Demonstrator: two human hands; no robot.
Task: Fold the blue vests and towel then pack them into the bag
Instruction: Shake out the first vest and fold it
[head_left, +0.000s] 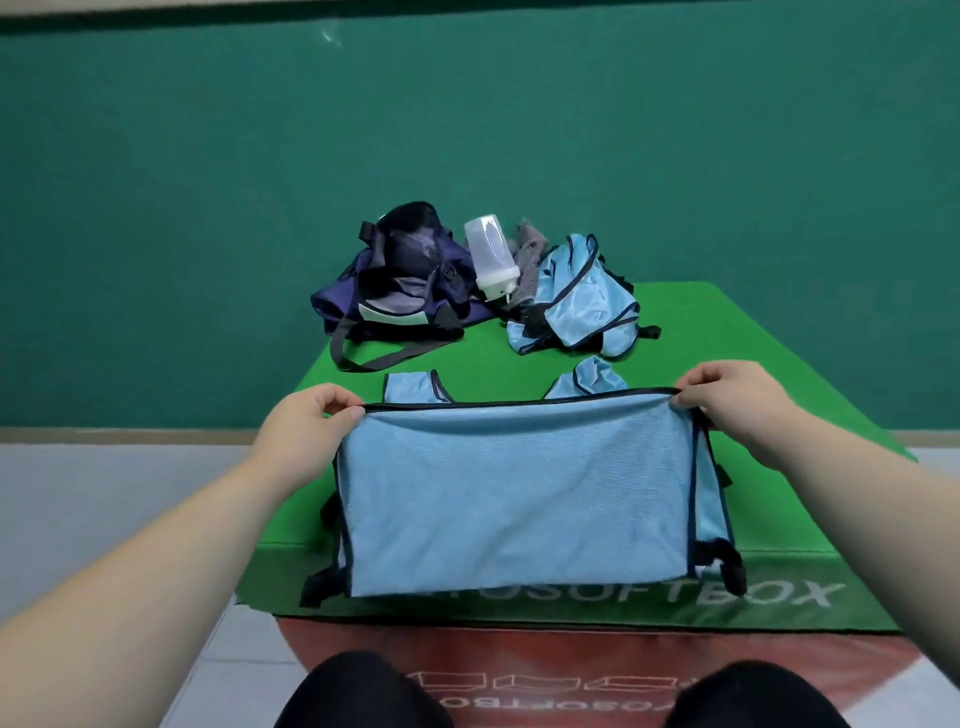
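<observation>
Left fingers: curled, pinching the left corner of a dark-trimmed cloth edge between thumb and fingertips.
Right fingers: curled likewise, pinching the right corner of the same edge.
Left hand and right hand: level with each other across mid-frame, holding the edge taut.
Blue vest: centre of frame, lower part apparently brought up over the rest. Shoulder straps showing beyond the held edge, black side tabs sticking out at lower left and lower right.
Step in hand: probably the first fold of this vest, hem toward shoulders.
Next move: likely laying the edge down square, then folding sideways. Calls for both corners travelling together.
Green mat: under everything.
Bag: dark navy, upper centre-left, slumped, long strap trailing toward the vest.
Other vests: crumpled heap at upper centre-right, unfolded.
Towel: grey, bunched behind that heap, partly hidden.
Bottle: translucent, leaning between bag and towel. Possibly in the way when reaching for either.
</observation>
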